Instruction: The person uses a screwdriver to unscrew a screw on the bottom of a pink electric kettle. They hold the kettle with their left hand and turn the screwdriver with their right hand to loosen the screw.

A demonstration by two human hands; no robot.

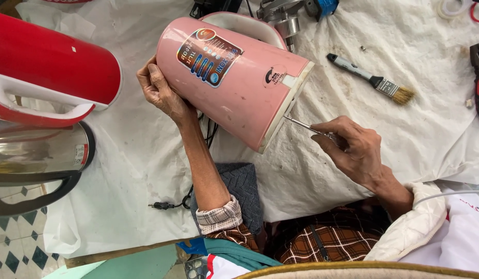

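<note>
The worktop (146, 155) is draped in a stained white sheet and fills most of the view. At its centre a pink electric kettle (232, 77) lies tilted on its side, base pointing toward four o'clock, white handle at twelve. At nine o'clock sits a red kettle (53, 64), with a steel kettle (38, 150) just below it at eight. The left hand (159, 90) clasps the pink kettle's top end, fingers wrapped around the rim. The right hand (350, 150), at four o'clock, pinches a thin screwdriver (301, 124) whose tip meets the kettle's white base edge. A paintbrush (374, 80) lies at two o'clock, well apart from the hands. A black plug (162, 205) rests at seven o'clock.
</note>
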